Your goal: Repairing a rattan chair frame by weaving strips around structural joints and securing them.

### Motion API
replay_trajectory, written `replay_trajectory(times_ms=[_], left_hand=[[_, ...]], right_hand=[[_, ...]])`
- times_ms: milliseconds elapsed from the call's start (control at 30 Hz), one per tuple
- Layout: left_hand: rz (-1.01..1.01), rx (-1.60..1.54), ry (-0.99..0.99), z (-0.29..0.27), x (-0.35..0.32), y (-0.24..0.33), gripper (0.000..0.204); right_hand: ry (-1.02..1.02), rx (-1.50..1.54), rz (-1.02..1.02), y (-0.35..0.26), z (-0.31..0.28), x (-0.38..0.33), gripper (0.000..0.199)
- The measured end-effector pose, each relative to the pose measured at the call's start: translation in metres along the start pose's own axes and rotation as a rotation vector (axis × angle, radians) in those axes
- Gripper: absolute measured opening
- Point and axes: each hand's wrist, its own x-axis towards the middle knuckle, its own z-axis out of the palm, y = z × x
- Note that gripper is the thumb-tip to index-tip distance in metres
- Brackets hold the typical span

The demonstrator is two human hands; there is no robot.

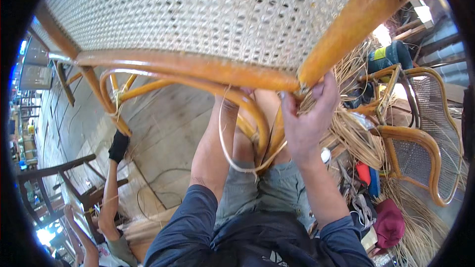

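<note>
A rattan chair with a woven cane panel (198, 24) lies tipped across my lap. Its glossy brown front rail (193, 66) meets a thick pole (356, 24) at a corner in front of me. At that corner my right hand (312, 123) is closed, thumb and fingers curled about the joint, with thin rattan strands between them. Behind the rail, by the curved brace, is my left hand (246, 90); its fingers are mostly hidden. A pale rattan strip (223, 143) hangs in a loop from the rail, below the brace, and runs toward my right hand.
At the left, a co-worker's black-gloved hand (118, 147) is at a chair leg end. Another rattan chair (435, 133) lies at the right, near loose rattan strands (358, 136), a maroon cloth (389, 222) and a dark bucket (396, 55). A dark wooden frame (54, 170) stands left.
</note>
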Motion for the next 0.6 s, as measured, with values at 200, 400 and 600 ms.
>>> replay_trajectory(times_ms=[200, 400, 600], left_hand=[[0.014, 0.007, -0.069, 0.008, 0.055, -0.02, 0.028], [0.047, 0.031, -0.059, 0.002, 0.03, -0.025, 0.027], [0.144, 0.05, 0.025, -0.003, 0.024, -0.037, 0.027]], right_hand=[[-0.043, 0.001, 0.037, 0.003, 0.0, 0.001, 0.074], [-0.085, 0.046, 0.046, 0.003, -0.002, 0.011, 0.075], [-0.113, 0.058, 0.103, 0.004, 0.0, 0.009, 0.075]])
